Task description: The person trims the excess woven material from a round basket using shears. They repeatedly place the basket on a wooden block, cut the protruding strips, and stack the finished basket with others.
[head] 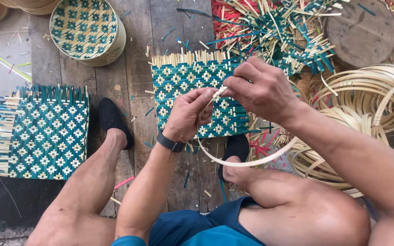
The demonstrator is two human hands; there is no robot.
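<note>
Hands, left [189, 114] and right [258, 89], pinch shut on a pale bamboo strip [247, 160] at frame centre, bending it above the woven teal mat [183, 82]; overlapping its ends likely needs steady tension.

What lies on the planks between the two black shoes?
In the head view, between the left black shoe and the right black shoe: bare plank floor with scattered strip offcuts, crossed above by the left hand and wristband.

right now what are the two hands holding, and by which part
Both hands, left hand and right hand, pinch one end of a pale curved bamboo strip; the rest loops down free over the teal-and-cream woven mat.
</note>
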